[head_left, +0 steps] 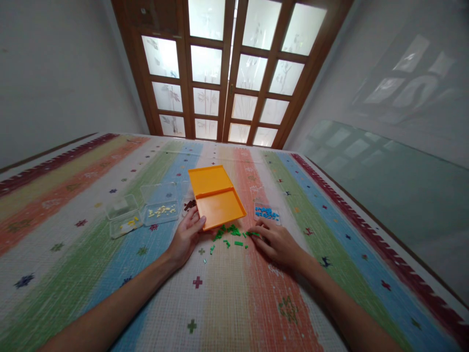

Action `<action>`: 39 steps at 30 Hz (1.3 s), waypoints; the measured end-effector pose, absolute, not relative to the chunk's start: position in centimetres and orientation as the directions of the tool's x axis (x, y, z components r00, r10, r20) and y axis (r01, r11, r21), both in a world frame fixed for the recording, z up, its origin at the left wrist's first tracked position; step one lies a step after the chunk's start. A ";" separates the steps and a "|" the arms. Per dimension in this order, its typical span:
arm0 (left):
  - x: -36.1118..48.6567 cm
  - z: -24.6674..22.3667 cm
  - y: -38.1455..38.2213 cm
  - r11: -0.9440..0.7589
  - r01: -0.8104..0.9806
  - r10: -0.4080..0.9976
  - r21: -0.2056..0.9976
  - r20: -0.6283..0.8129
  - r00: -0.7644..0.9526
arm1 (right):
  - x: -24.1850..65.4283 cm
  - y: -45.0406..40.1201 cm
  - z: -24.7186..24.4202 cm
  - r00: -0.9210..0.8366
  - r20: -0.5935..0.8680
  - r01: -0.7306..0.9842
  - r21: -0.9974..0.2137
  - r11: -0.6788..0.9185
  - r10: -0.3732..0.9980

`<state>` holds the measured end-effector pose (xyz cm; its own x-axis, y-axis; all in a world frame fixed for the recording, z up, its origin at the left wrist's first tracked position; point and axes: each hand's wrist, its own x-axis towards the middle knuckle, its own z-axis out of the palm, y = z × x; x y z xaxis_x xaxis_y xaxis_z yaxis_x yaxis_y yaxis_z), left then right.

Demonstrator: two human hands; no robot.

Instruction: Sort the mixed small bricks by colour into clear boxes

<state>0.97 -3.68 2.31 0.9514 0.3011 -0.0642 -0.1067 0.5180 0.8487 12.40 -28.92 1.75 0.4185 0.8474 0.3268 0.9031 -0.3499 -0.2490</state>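
An open orange plastic box is tilted up, its hinged lid folded back and its inside bare. My left hand grips the box by its lower left corner, thumb on the rim. Loose green building bricks lie scattered on the cloth just below the box. At the right edge of this scatter, my right hand is closed, with a small green brick at its fingertips. Part of that brick is hidden by the fingers.
Clear boxes hold blue bricks on the right, and cream pieces and yellow and white pieces on the left. Dark brown pieces sit partly behind the orange box. A striped tablecloth covers the table.
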 end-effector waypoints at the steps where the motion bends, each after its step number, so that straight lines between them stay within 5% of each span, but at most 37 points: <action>1: 1.0 2.3 -3.7 0.517 -0.106 0.301 0.849 -0.065 0.951 | 12.5 -28.9 1.7 0.417 0.336 0.904 -0.250 -0.347 0.844; 28: 1.0 2.2 -3.6 0.509 -0.089 0.295 0.856 -0.076 0.952 | 12.5 -28.2 1.3 0.596 0.253 0.774 -0.434 -0.461 0.762; 39: 1.0 2.3 -3.6 0.500 -0.080 0.293 0.862 -0.082 0.953 | 13.3 -29.3 1.3 0.536 0.216 0.799 -0.442 -0.408 0.816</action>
<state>0.99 -3.62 2.28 0.9527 0.2926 -0.0817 -0.0797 0.5001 0.8623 13.27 -29.26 1.34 0.5357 0.8164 0.2157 0.7992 -0.4078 -0.4416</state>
